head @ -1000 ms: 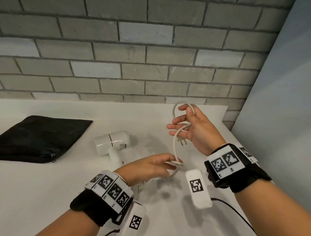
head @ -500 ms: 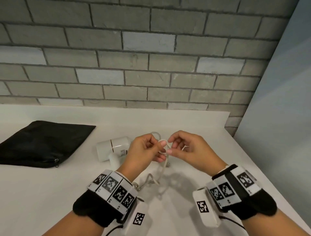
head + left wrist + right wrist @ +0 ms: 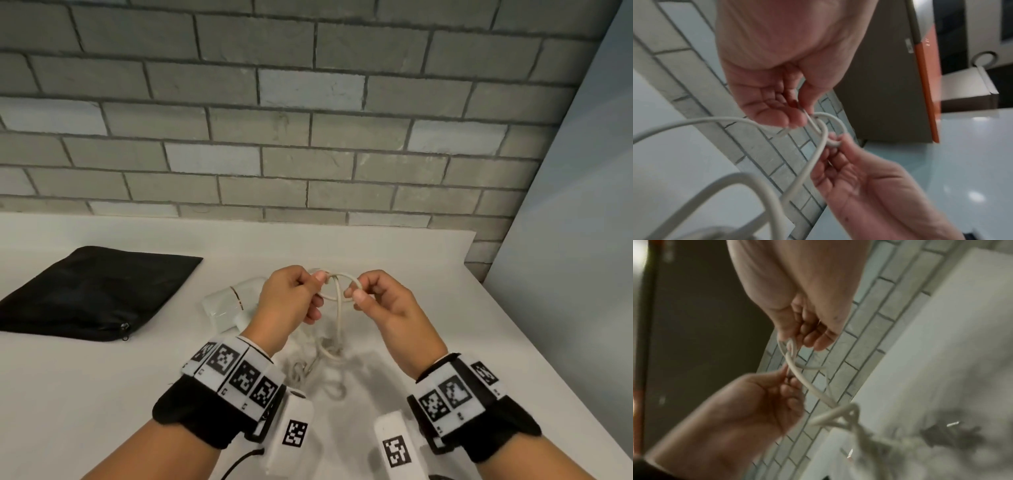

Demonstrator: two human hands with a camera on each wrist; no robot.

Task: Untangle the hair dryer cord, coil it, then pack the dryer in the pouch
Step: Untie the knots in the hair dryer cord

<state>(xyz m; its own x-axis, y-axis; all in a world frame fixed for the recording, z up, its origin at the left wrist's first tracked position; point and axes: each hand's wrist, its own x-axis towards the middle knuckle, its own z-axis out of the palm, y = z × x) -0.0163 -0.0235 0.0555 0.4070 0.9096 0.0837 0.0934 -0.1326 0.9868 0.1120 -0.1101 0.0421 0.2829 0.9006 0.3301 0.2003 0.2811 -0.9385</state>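
A black zippered pouch (image 3: 92, 294) lies flat on the far left of the white counter (image 3: 68, 394), its zipper looking closed, well apart from everything else. To its right, the white hair dryer (image 3: 229, 303) rests on its side on the counter, partly hidden behind the person's left hand (image 3: 291, 301). That hand is raised above the counter with thumb and fingertips pinched on one side of a small loop in the pale cord (image 3: 339, 308). Just to the right, the right hand (image 3: 380, 301) pinches the other side of the same loop, so both hands are clamped on the cord, close together but not touching. Between them the cord crosses over itself in what looks like a loose knot, and one strand drops straight down to a heap of tangled cord on the counter, where the plug's prongs seem to lie, though blur makes that uncertain. The untangling appears to be in progress, with coiling and packing not yet begun. The main risk is that pulling the two sides apart could tighten the crossing into a firm knot instead of opening it. A sharp tug could also drag the heap below or shift the dryer, since the cord leads back to it. A thin, smooth cord could slip from a fingertip pinch.
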